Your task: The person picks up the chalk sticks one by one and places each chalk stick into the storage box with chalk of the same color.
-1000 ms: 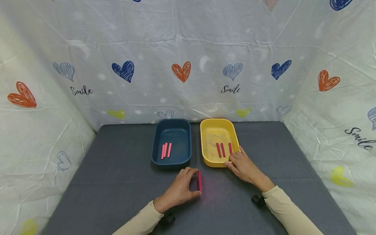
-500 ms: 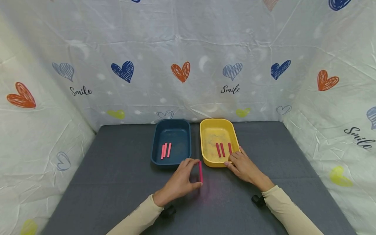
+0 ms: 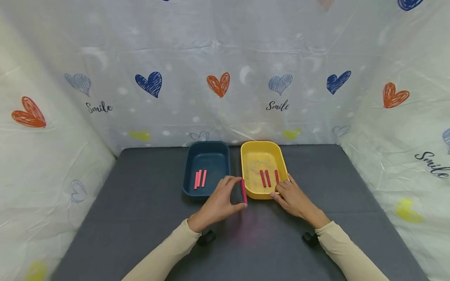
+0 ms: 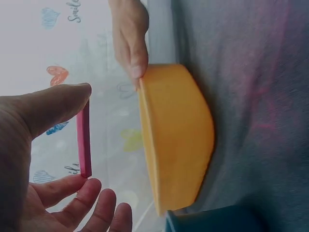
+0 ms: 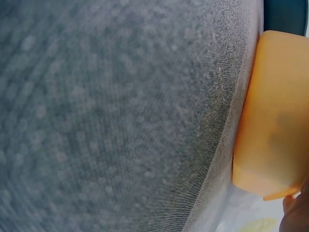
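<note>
My left hand (image 3: 218,203) pinches a dark pink, square-edged stick (image 3: 244,192) end to end between thumb and fingertips. The stick (image 4: 84,140) is held upright in the head view, beside the near left corner of the yellow tray (image 3: 259,159). At that tray's near right corner, my right hand (image 3: 294,201) grips the rim, its thumb over the front edge. Three dark red sticks (image 3: 268,178) lie side by side inside the yellow tray. In the right wrist view only a bit of the right hand (image 5: 298,212) shows at the tray's edge.
A dark blue tray (image 3: 212,160) stands just left of the yellow one and holds three light pink sticks (image 3: 200,178). Both trays sit on a grey cloth-covered table (image 3: 147,210), close to a white curtain (image 3: 183,50) printed with hearts.
My left hand has moved forward and slightly right with the dark pink stick, from the tabletop in front of the trays to the yellow tray's corner. The right hand keeps its place.
</note>
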### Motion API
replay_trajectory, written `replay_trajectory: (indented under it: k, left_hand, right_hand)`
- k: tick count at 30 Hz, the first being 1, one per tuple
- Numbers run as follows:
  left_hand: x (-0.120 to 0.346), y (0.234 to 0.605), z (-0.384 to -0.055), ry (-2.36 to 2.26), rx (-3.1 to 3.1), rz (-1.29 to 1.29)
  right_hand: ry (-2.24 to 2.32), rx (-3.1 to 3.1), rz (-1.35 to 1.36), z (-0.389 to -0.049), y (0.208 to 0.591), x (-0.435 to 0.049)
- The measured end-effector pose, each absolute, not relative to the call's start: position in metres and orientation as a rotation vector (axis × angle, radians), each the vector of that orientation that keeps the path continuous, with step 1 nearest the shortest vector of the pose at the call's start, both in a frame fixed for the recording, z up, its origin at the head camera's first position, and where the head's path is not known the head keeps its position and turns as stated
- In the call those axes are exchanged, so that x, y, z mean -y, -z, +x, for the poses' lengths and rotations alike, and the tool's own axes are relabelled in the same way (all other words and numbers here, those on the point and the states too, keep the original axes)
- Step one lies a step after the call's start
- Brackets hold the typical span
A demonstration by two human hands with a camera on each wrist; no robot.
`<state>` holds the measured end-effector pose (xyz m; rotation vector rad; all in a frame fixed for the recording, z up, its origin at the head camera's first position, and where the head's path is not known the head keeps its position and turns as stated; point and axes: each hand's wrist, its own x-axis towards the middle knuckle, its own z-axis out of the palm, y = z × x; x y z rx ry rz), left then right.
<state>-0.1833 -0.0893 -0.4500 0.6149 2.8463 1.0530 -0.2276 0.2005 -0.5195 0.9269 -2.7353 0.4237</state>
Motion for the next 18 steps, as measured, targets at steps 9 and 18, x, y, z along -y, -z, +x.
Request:
replay_trajectory:
  k: [9,18]
  left_hand:
    - [0.079,0.440,-0.203,-1.106,-2.864,0.652]
    - [0.072,0.438,-0.222,-1.158,-2.815,0.680]
  right_hand:
    - [-0.418,2.670,0.953,-0.228,0.518,-0.201]
    - [-0.417,2.695,0.945,-0.227,0.518,-0.201]
